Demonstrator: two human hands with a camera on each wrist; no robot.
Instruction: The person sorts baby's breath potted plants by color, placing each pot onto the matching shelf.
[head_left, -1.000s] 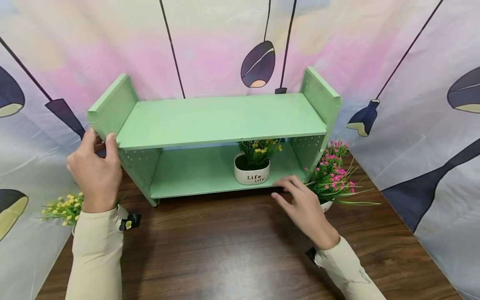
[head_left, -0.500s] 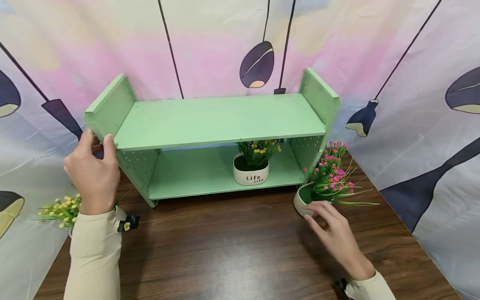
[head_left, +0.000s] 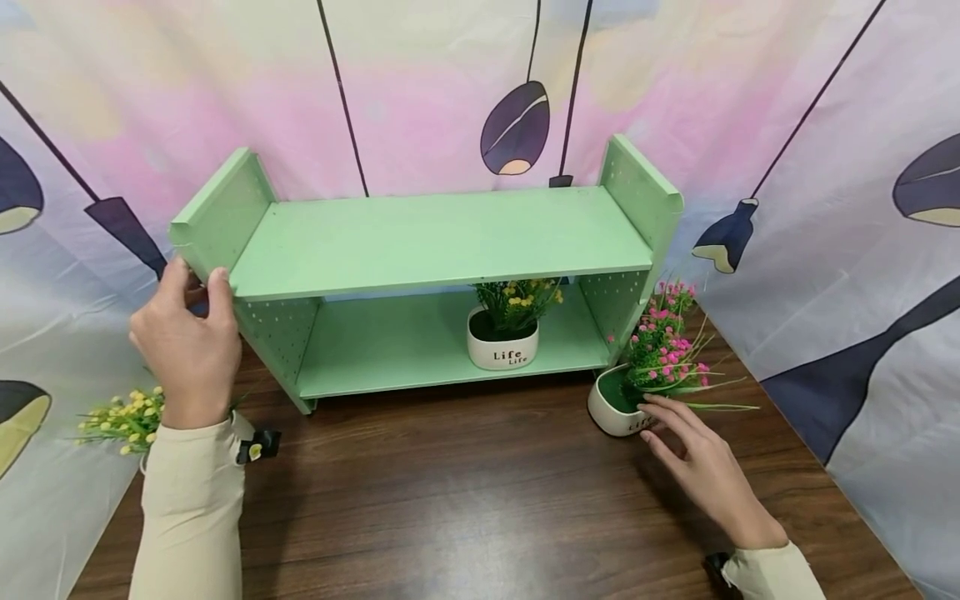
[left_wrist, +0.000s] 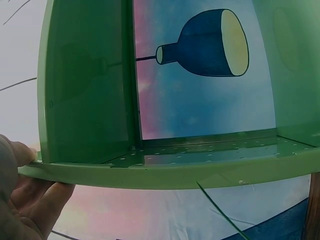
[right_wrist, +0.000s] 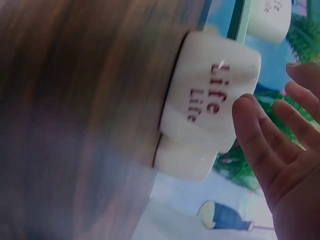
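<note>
Mint-green shelf [head_left: 435, 237], white pot [head_left: 617, 411] with pink flowers [head_left: 663, 337], dark wood-grain table [head_left: 465, 500]

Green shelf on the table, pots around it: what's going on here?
A person is at a green shelf on a wooden table. The left hand grips the shelf's left side panel. The right hand, fingers relaxed, reaches at the white pot of pink flowers standing on the table by the shelf's right end; the right wrist view shows no grip on it. A pot of yellow flowers sits on the lower shelf board, and another yellow bunch lies behind the left arm.
</note>
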